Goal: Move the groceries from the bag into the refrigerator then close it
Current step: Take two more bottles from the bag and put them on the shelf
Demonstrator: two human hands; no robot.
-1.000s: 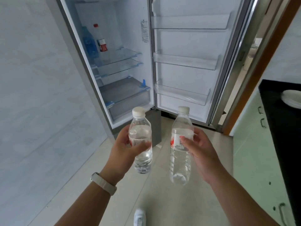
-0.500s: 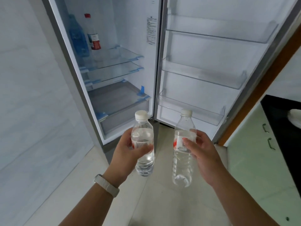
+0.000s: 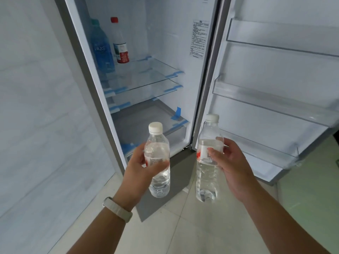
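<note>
Refrigerator gapes open; left hand grips left bottle, right hand right bottle, short of shelves.

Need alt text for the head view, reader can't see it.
A person's left hand and right hand each grip an upright, white-capped clear water bottle, the left bottle and the right bottle, in front of an open refrigerator. A blue bottle and a red-capped bottle stand at the back left of a glass shelf.
</note>
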